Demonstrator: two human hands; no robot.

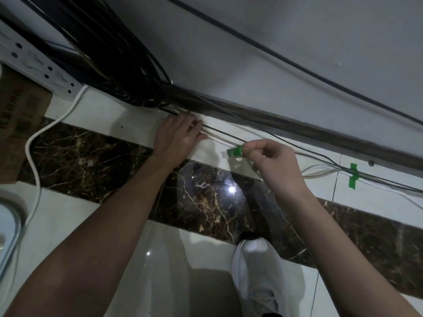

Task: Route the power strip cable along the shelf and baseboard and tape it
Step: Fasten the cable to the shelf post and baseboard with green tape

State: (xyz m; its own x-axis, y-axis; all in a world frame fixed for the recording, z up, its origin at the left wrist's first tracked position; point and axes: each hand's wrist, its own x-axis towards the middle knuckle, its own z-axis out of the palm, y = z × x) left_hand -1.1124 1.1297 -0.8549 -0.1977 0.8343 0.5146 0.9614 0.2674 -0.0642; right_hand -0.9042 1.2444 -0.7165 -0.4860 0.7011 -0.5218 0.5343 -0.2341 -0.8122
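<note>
A white power strip lies at the upper left, and its white cable loops down over the tiled floor. Thin white and black cables run along the floor beside the dark baseboard. My left hand presses these cables flat against the floor with straight fingers. My right hand pinches a short piece of green tape just above the cables, to the right of my left hand. Another green tape strip holds the cables down farther right.
A thick bundle of black cables hangs down at the upper left to the baseboard. A cardboard box sits at the left edge and a glass dish rim at the lower left. My white shoe stands on the tiles below.
</note>
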